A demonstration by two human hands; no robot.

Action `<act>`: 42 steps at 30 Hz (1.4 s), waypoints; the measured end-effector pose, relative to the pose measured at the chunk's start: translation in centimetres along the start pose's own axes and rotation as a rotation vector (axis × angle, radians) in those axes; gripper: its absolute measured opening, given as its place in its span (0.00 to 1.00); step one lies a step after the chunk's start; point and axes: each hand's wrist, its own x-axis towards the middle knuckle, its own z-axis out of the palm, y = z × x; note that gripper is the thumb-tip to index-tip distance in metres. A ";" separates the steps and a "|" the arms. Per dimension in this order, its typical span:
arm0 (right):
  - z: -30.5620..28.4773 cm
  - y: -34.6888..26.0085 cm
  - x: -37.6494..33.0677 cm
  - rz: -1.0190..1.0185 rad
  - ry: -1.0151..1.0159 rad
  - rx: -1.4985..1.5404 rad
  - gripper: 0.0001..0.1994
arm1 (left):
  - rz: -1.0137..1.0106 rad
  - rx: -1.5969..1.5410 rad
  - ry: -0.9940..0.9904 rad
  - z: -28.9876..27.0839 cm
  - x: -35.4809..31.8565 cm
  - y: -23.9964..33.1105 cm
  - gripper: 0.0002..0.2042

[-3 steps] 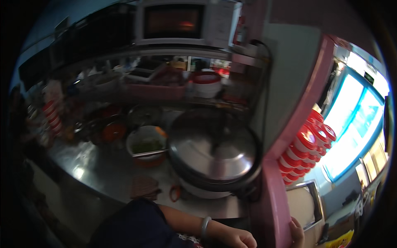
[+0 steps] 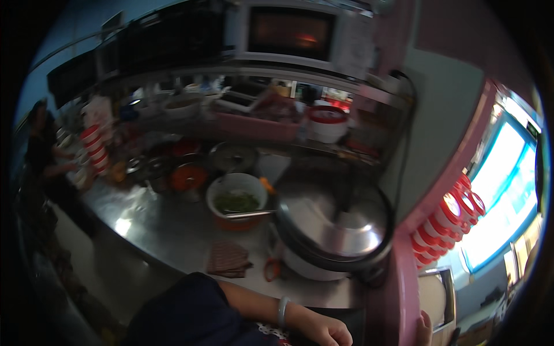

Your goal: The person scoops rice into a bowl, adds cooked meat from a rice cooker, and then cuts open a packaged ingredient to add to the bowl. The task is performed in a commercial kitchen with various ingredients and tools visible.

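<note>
My left hand [image 2: 330, 333], with a pale bangle on its wrist, is at the lower edge, fingers curled closed. The frame cuts it off, so anything inside is hidden. Just beyond it stands a large round cooker [image 2: 340, 228] with a shiny metal lid and black rim. A sliver of my right hand [image 2: 425, 330] shows at lower right against the pink wall edge [image 2: 398, 294]; its fingers are mostly out of sight. On the metal counter [image 2: 167, 233] lie a folded brown cloth [image 2: 228, 258] and something with orange-red handle loops [image 2: 272, 269].
A white bowl [image 2: 211, 195] of greens has a metal utensil across it. Lidded pots [image 2: 188, 177] are behind, with a microwave [image 2: 291, 34] above. Red-and-white tubs are stacked left [image 2: 95, 151] and right [image 2: 441, 222]. Another person [image 2: 43, 150] stands at far left.
The view has swung left, so the counter, cooker and microwave sit farther right. The other person shows more clearly at far left. My left hand stays curled; less of my right hand shows.
</note>
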 end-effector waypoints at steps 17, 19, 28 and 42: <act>73.9 -14.7 -16.6 -0.133 -0.530 -0.472 0.17 | 0.449 0.399 0.917 13.9 -59.2 8.0 0.08; 81.1 -16.5 -17.1 -0.004 -0.666 -0.324 0.20 | 0.446 0.407 1.035 14.3 -67.1 9.4 0.08; 99.5 -25.6 -19.7 0.571 -0.719 0.220 0.22 | 0.792 0.412 1.706 12.4 -98.7 17.2 0.08; 113.6 -34.6 -15.4 0.591 -0.755 0.111 0.25 | 0.315 1.092 2.410 -5.0 -131.1 34.2 0.32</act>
